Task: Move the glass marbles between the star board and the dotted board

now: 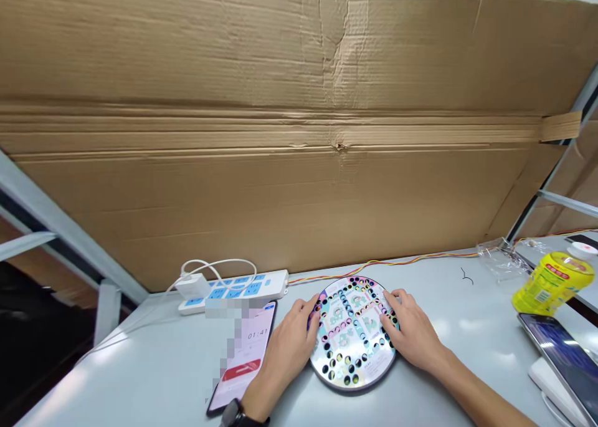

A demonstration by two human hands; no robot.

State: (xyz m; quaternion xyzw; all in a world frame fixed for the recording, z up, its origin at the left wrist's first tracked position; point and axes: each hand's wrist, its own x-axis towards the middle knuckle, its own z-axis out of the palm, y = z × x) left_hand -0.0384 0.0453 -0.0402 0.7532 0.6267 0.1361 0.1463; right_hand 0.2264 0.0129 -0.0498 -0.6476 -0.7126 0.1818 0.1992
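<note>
A round game board [337,366] lies on the grey table, printed with coloured tracks and pastel pictures and dotted with several dark round holes or pieces. My left hand [294,333] holds its left rim, with the thumb over the top face and the fingers along the edge. On the opposite side, my right hand [411,330] grips the right rim in the same way, its thumb resting on the printed face. A black watch [236,414] sits on my left wrist. The board's underside is hidden.
Left of the board lies a phone [247,346] showing 01:41, below a white power strip [266,283] with a plugged charger. A yellow bottle [551,283], another phone [565,358] and clear plastic wrap [502,259] are at right. A cardboard wall [280,209] stands behind.
</note>
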